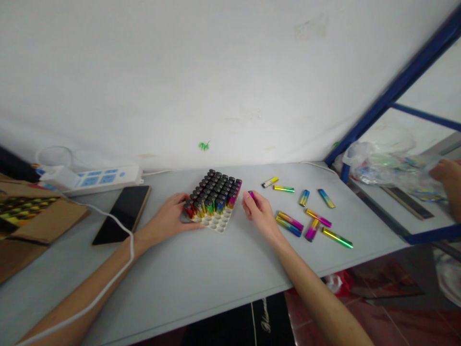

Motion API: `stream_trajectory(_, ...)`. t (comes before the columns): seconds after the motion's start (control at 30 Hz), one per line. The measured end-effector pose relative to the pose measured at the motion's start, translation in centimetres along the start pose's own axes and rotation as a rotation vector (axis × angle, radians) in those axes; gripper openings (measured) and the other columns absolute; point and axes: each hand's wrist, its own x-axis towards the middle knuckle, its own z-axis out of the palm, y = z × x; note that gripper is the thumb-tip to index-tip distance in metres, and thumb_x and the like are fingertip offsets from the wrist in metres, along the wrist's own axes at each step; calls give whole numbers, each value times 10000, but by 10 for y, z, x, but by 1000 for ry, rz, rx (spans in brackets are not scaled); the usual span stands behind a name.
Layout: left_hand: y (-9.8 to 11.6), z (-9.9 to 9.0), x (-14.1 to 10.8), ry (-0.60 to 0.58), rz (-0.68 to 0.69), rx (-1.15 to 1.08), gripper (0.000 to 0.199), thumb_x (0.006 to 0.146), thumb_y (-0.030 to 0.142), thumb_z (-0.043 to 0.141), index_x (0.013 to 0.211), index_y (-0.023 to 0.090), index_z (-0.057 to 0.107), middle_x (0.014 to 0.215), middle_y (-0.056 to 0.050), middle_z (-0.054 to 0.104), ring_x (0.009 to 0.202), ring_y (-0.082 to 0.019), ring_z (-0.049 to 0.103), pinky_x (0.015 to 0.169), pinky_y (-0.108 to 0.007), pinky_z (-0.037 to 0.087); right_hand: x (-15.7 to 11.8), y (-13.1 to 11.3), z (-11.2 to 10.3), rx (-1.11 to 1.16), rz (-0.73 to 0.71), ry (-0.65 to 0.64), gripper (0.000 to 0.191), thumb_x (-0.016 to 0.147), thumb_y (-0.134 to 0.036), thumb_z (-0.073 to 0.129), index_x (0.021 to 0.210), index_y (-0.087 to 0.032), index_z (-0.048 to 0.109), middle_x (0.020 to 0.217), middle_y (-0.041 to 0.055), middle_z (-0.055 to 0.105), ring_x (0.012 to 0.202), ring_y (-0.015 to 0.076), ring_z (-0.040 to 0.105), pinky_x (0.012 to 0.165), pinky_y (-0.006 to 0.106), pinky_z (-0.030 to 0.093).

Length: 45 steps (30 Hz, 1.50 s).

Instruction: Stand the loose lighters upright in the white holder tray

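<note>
A pale tray with round holes (222, 224) sits on the table, its front holes bare. Several shiny colour-gradient tubes with black ends (212, 192) stand upright in its back rows. My left hand (176, 214) grips the tray's left side, thumb along the front edge and fingers behind. To the right of the tray, my right hand (260, 211) is closed in a pinch on a small purple tube (251, 194), mostly hidden by the fingers. Several loose tubes (311, 217) lie scattered on the table farther right.
On the left are a phone (122, 214), a white power strip (104, 179) and an open cardboard box (32, 211). A white cable (118, 223) passes over my left forearm. At right stands a blue frame (382, 101); beyond it are plastic bags (378, 161) and another person's hand (448, 178).
</note>
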Motion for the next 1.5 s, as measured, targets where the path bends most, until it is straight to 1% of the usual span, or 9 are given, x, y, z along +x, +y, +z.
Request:
stream_trajectory(0.17, -2, 0, 0, -13, 11, -14, 742, 705, 906, 791, 964, 211, 822, 1201, -166, 783, 1164, -415, 713, 1117, -572, 573, -3, -5, 2, -93, 18, 92, 565, 975, -715, 538, 653, -264, 428, 608, -47, 396, 613, 146, 380, 592, 311, 281)
stream_trajectory(0.33, -2, 0, 0, -37, -3, 26, 725, 732, 882, 782, 974, 199, 814, 1246, -179, 768, 1184, -407, 703, 1119, -548, 570, -7, -6, 4, -136, -15, 100, 406, 933, -518, 537, 647, -262, 404, 611, -51, 397, 623, 142, 379, 609, 311, 272)
stream_trajectory(0.6, -1, -1, 1, -12, 6, 3, 680, 707, 856, 822, 948, 221, 810, 1195, -166, 790, 1155, -409, 713, 1108, -569, 585, -6, -2, -1, -76, -36, 0, 489, 1070, -702, 517, 849, -266, 525, 713, -34, 527, 663, 175, 496, 618, 309, 402)
stream_trajectory(0.77, 2, -1, 0, 0, -20, 1, 687, 681, 824, 862, 969, 201, 813, 1206, -175, 782, 1167, -421, 714, 1125, -571, 574, -7, -4, -9, -276, -258, 23, 450, 1088, -647, 540, 863, -261, 584, 982, 86, 644, 927, 248, 631, 800, 366, 553)
stream_trajectory(0.83, 2, 0, 0, 0, -17, -5, 677, 684, 830, 855, 964, 215, 816, 1195, -157, 782, 1157, -412, 716, 1117, -571, 576, -8, -6, -10, -399, -300, 15, 456, 1096, -602, 548, 794, -261, 546, 897, 71, 634, 866, 238, 619, 829, 374, 533)
stream_trajectory(0.97, 2, 0, 0, -7, 6, -4, 691, 708, 866, 817, 949, 218, 821, 1186, -152, 776, 1147, -396, 714, 1103, -550, 582, -9, -8, -9, -402, -228, -104, 459, 1125, -561, 534, 775, -265, 509, 736, 22, 673, 672, 195, 613, 702, 331, 469)
stream_trajectory(1.1, 0, 1, 0, -3, 13, 0, 685, 715, 862, 811, 964, 224, 824, 1198, -148, 779, 1162, -385, 708, 1113, -532, 578, -9, -5, -5, -370, -261, -148, 375, 1134, -542, 549, 904, -255, 621, 840, 53, 779, 741, 226, 717, 737, 324, 506)
stream_trajectory(1.27, 1, 1, 0, -4, 11, 9, 677, 710, 845, 819, 987, 228, 828, 1190, -150, 781, 1149, -391, 720, 1100, -533, 585, -5, -2, -2, -653, -298, -180, 225, 1153, -419, 570, 1065, -238, 671, 977, 103, 798, 792, 248, 732, 717, 317, 486)
stream_trajectory(1.5, -1, 0, 2, -12, -5, 15, 659, 694, 813, 832, 978, 219, 818, 1208, -146, 784, 1166, -398, 715, 1116, -525, 574, 10, -30, 6, -928, -179, -289, 267, 1131, -452, 650, 1045, -202, 693, 998, 166, 819, 833, 283, 768, 692, 322, 455)
